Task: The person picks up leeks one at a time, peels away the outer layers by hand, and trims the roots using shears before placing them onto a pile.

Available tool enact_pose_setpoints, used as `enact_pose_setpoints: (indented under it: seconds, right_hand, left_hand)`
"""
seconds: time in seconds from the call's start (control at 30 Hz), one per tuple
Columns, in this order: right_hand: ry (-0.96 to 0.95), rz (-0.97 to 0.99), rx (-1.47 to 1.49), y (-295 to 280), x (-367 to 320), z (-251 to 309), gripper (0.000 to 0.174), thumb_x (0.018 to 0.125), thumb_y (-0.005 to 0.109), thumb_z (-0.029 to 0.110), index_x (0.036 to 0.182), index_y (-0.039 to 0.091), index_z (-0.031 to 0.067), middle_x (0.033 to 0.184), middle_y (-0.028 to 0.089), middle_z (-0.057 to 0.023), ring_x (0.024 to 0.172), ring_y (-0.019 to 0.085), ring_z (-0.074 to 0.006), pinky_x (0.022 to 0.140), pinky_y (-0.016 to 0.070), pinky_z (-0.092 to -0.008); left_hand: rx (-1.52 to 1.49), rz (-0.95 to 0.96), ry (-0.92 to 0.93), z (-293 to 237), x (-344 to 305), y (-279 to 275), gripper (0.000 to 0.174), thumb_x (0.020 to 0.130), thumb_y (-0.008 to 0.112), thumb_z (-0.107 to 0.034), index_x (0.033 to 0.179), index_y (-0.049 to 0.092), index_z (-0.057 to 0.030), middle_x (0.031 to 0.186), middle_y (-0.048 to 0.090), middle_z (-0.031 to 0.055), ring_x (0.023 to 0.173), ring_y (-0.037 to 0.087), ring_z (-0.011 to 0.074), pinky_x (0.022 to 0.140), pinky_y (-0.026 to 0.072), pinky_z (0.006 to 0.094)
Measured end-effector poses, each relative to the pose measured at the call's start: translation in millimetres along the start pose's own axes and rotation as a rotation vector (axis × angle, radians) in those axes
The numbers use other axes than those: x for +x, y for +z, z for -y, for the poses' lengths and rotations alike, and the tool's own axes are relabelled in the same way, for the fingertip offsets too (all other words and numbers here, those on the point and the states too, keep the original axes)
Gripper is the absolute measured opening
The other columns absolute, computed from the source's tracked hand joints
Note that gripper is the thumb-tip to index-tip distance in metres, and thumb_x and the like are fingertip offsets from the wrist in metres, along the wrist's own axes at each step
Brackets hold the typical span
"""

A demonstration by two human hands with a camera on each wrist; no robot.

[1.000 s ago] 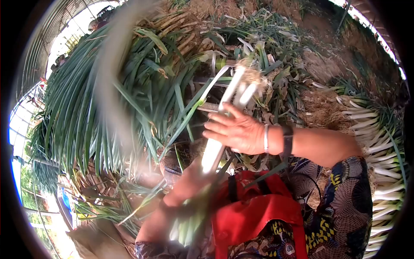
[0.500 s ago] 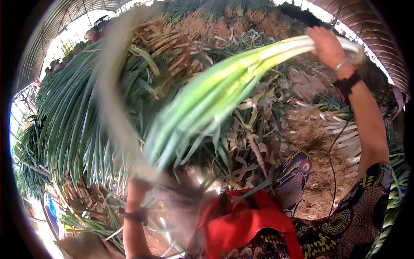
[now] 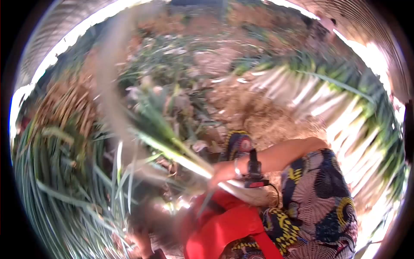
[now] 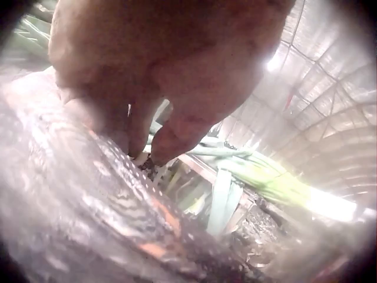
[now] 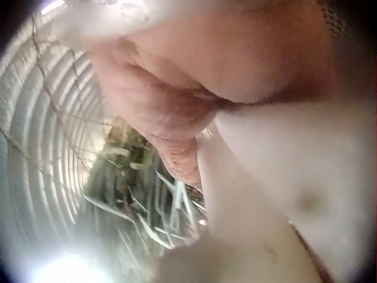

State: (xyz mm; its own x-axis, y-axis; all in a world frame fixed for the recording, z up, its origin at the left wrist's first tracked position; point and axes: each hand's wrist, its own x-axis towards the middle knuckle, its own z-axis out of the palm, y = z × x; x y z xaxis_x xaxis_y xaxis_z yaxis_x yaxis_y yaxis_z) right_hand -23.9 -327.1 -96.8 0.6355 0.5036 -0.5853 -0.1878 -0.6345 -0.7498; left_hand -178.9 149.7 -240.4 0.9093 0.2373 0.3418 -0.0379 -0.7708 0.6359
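Under the arched tunnel roof, head view.
- Item: leek bunch (image 3: pixel 181 155), held low in front of the red apron (image 3: pixel 224 228). White shanks point toward the body and green tops slant up and to the left.
- Holder: right hand (image 3: pixel 222 172), fingers wrapped round the shanks, with the wrist band (image 3: pixel 253 172) just behind it.
- Surroundings: stack of trimmed leeks (image 3: pixel 340 99) to the right, heap of green leaves (image 3: pixel 56 190) to the left, soil and scraps between.
- Condition: whole view smeared by motion.
- Risk, as judged: a single clasp near the root end leaves the long tops unsupported. They may swing, snag on the heap and bend or snap.

Left wrist view.
- Left hand (image 4: pixel 177 65) fills the top of the view, its fingers (image 4: pixel 138 127) pointing down toward a blurred mottled surface. Whether they touch or clasp anything cannot be told.
- Pale green stalk (image 4: pixel 265 174) crosses the background, apart from this hand. Whether it belongs to the bunch cannot be told.
- Risk, as judged: with this hand away from the bunch, nothing steadies the leafy end.

Right wrist view.
- Right hand (image 5: pixel 235 65) is seen close up, fingers (image 5: pixel 177 147) curled about the pale shanks of the leek bunch (image 5: pixel 259 200), palm pressed against them.
- Risk, as judged: the shanks look smooth. If the clasp slackens, one stalk may slide out of the bunch and drop onto the soil, dirtying its white part.
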Motion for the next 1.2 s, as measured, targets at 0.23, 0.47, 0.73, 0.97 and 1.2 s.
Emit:
enact_pose_setpoints:
  seconds: [0.23,0.47,0.73,0.97,1.2]
  right_hand:
    - [-0.102,-0.262,0.41,-44,-67,34,0.03,0.069,0.073,0.011,0.094,0.061,-0.0011,0.081,0.065,-0.0081,0.067,0.062,-0.0175,0.064,0.0516,-0.0323]
    - [-0.192,-0.522,0.632,-118,-101,18,0.048,0.071,0.073,0.011,0.114,0.056,-0.0029,0.083,0.067,-0.01,0.073,0.064,-0.0186,0.071,0.0546,-0.0336]
    - [-0.31,-1.37,0.676,-264,-121,-3,0.04,0.071,0.071,0.014,0.102,0.06,-0.0091,0.077,0.067,-0.0146,0.066,0.065,-0.0236,0.059,0.0529,-0.0332]
    - [0.63,-2.01,0.12,-396,-112,-123,0.07,0.084,0.061,0.034,0.14,0.037,-0.001,0.139,0.043,-0.0266,0.124,0.049,-0.0359,0.096,0.0438,-0.045]
    - [1.179,-0.752,-0.672,-428,-118,-202,0.057,0.094,0.037,0.032,0.149,0.029,0.0204,0.155,0.026,-0.0023,0.144,0.011,-0.0353,0.106,0.0191,-0.065]
  left_hand:
    - [0.217,0.164,-0.273,-15,7,-2,0.021,0.062,0.075,-0.012,0.078,0.064,-0.0033,0.075,0.065,0.0096,0.073,0.062,0.0227,0.067,0.0495,0.0356]
    - [0.185,0.272,-0.266,6,15,11,0.031,0.067,0.074,-0.014,0.095,0.065,-0.0017,0.088,0.066,0.0128,0.081,0.063,0.0239,0.071,0.051,0.0353]
    - [0.248,0.268,-0.238,-36,42,43,0.032,0.068,0.074,-0.014,0.096,0.065,-0.0016,0.089,0.066,0.0131,0.082,0.063,0.0241,0.071,0.0511,0.0355]
    - [0.3,0.278,-0.257,-55,60,61,0.033,0.068,0.074,-0.014,0.097,0.065,-0.0016,0.09,0.066,0.0133,0.082,0.063,0.0243,0.072,0.0511,0.0356]
    - [0.334,0.283,-0.305,-63,62,68,0.033,0.069,0.074,-0.014,0.098,0.065,-0.0015,0.091,0.065,0.0135,0.083,0.063,0.0245,0.072,0.0511,0.0358]
